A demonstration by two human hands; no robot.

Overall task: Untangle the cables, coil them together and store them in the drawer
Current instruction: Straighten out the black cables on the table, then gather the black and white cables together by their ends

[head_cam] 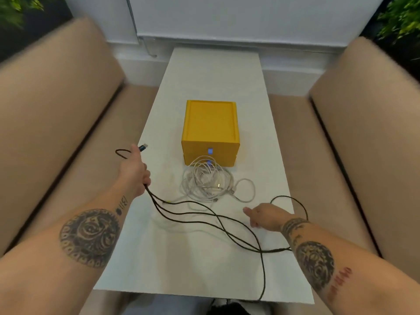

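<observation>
Cables in two groups. The black cable is gathered in the left hand, fingers curled tight round it and its plug poking out past the thumb. Several strands trail across the white table to under the right forearm, and one drops over the near edge. The white cables lie heaped against the front of the yellow drawer box. The right hand hovers low with thumb out and fingers bent down; whether it holds a strand, cannot tell. Beige sofas flank both sides.
</observation>
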